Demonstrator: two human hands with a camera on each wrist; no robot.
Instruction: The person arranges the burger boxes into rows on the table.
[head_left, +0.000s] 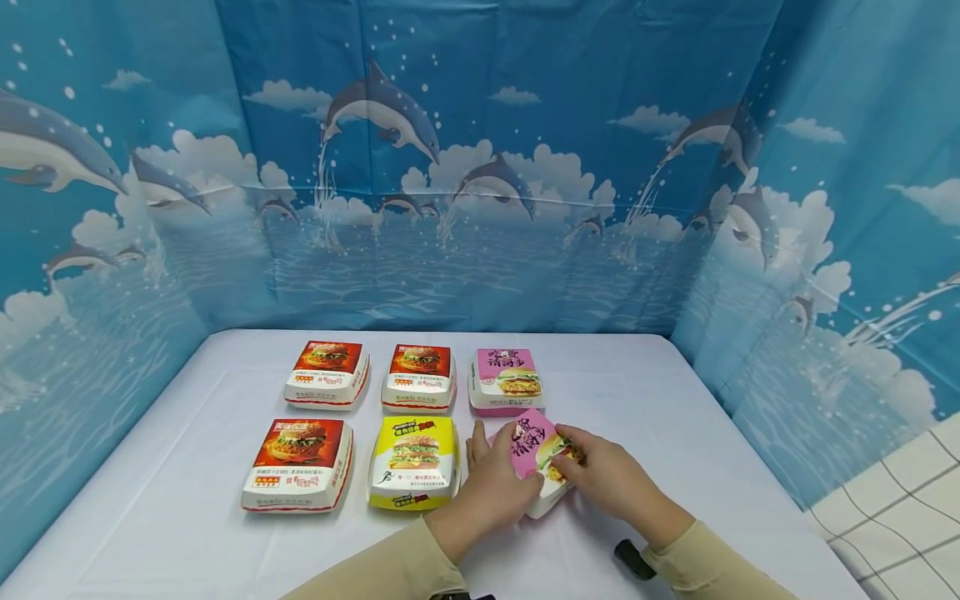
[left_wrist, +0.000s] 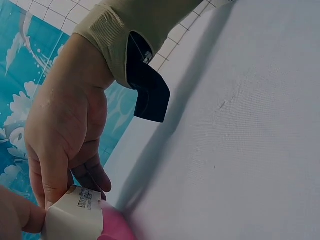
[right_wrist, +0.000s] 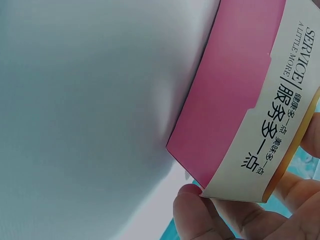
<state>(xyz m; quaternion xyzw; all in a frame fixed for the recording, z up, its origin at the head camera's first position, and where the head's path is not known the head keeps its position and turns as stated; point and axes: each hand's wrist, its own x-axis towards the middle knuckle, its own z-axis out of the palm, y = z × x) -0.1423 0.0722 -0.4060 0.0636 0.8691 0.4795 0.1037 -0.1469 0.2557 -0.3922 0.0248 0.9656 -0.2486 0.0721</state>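
Both hands hold a pink-and-white burger box [head_left: 534,439], turned at an angle to the other boxes. My left hand [head_left: 497,483] grips its left side, with the thumb on the near edge. On the right side, my right hand [head_left: 615,479] grips it with thumb and fingers curled at the corner. In the left wrist view the right hand [left_wrist: 67,107] reaches down onto the white lid of the box [left_wrist: 75,217]. The right wrist view gives the pink base and printed white side of the box [right_wrist: 232,90], with fingers around its lower corner.
Just behind stands another pink box [head_left: 506,379]. A yellow box [head_left: 414,462] sits left of my left hand. Red-and-white boxes [head_left: 300,462] are further left and at the back. A dolphin-print curtain [head_left: 450,167] encloses the white table [head_left: 172,533].
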